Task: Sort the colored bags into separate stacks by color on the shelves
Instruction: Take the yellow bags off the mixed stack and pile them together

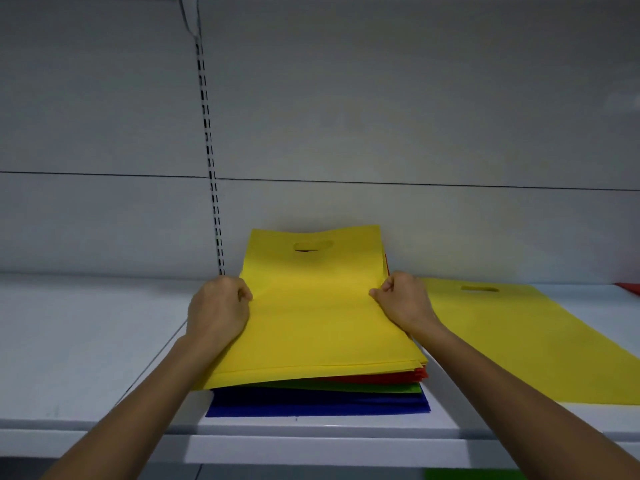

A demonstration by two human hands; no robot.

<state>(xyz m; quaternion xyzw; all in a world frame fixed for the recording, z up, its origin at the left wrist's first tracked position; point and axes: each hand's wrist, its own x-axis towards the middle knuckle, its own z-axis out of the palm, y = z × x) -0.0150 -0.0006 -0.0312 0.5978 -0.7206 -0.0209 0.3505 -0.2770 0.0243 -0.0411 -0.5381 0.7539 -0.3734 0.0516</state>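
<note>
**A:** Where does the mixed pile sit?

**B:** In the middle of the white shelf (86,341), with its far end against the grey back panel (381,116), just right of the slotted upright (212,161). A yellow bag (311,317) lies on top, its handle cut-out at the far end. Under its near edge show red layers (381,377), then green layers (346,387), then blue layers (311,403) at the bottom.

**A:** And the hands?

**B:** One is on each side of that top bag, about halfway along it. The left hand (220,306) is at the left edge with its fingers curled in, pinching the yellow fabric. The right hand (403,301) does the same at the right edge, fingers and thumb closed on the material. How many yellow sheets each hand holds, I cannot tell.

**A:** Is anything else on the shelf?

**B:** A second yellow bag (519,341) lies flat to the right, just beside the right wrist and apart from the pile. At the far right edge a red corner (628,288) peeks in. Below the shelf, near the bottom right, there is a green patch (474,474).
</note>
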